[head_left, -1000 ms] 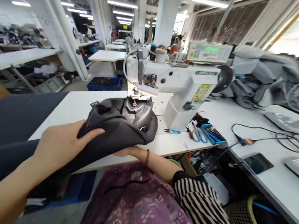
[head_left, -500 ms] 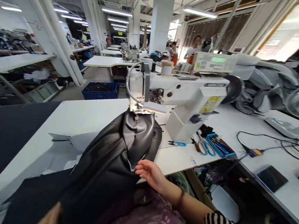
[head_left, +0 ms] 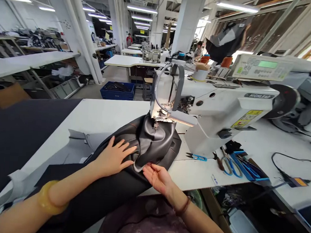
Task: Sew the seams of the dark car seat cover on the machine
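Note:
A dark leather upholstery piece (head_left: 156,141) with a pale piped edge lies bunched on the white sewing table (head_left: 105,117), its top under the presser foot (head_left: 155,123) of a white HIGHLEAD sewing machine (head_left: 216,102). My left hand (head_left: 113,158) rests flat on the leather, fingers spread. My right hand (head_left: 157,178) lies at the leather's near edge, fingertips against the folded rim and not clearly gripping it. A long black panel (head_left: 93,186) runs from the leather under my left forearm. The needle area is partly hidden by the folds.
Blue-handled scissors (head_left: 231,167) and thread snips (head_left: 196,156) lie to the right of the machine, beside a blue tool tray (head_left: 244,169). A blue crate (head_left: 117,91) sits on the floor beyond the table. Further sewing tables stand behind, and a co-worker (head_left: 199,49) is at the back.
The view has swung right and lowered. My left hand has come up from the bottom edge to lie flat on the leather. My right hand stays at the near edge.

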Action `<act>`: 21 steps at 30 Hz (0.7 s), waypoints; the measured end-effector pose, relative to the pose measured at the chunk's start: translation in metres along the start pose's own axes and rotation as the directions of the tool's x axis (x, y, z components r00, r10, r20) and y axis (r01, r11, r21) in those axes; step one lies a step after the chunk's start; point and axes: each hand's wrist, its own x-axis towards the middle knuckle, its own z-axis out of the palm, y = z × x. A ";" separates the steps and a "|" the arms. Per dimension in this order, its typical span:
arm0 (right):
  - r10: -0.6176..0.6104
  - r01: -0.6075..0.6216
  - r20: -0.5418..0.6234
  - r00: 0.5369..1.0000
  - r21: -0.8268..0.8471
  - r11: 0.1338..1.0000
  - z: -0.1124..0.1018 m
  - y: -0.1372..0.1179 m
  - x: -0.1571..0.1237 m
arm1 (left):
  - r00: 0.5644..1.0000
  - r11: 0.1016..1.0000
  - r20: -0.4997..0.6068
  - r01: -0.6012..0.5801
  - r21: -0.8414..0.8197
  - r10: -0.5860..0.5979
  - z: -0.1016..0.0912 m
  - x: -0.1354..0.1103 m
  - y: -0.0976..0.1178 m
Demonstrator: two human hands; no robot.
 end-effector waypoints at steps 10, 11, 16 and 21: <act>-0.492 0.365 0.443 0.749 -0.896 -0.252 -0.025 -0.024 0.022 | 0.956 1.000 -0.293 0.029 -0.002 -0.028 0.080 -0.039 0.014; -0.451 0.332 0.420 0.787 -0.905 -0.265 -0.024 -0.029 0.022 | 0.937 0.999 -0.351 0.013 0.042 0.003 0.073 -0.039 0.017; -0.321 0.214 0.238 0.917 -0.971 -0.109 -0.019 -0.040 0.025 | 0.911 0.979 -0.390 -0.065 0.193 0.137 0.021 -0.038 0.033; -0.266 0.153 0.069 0.961 -0.938 0.311 -0.012 -0.027 0.057 | 0.961 0.980 -0.237 -0.103 0.171 0.143 0.009 -0.031 0.044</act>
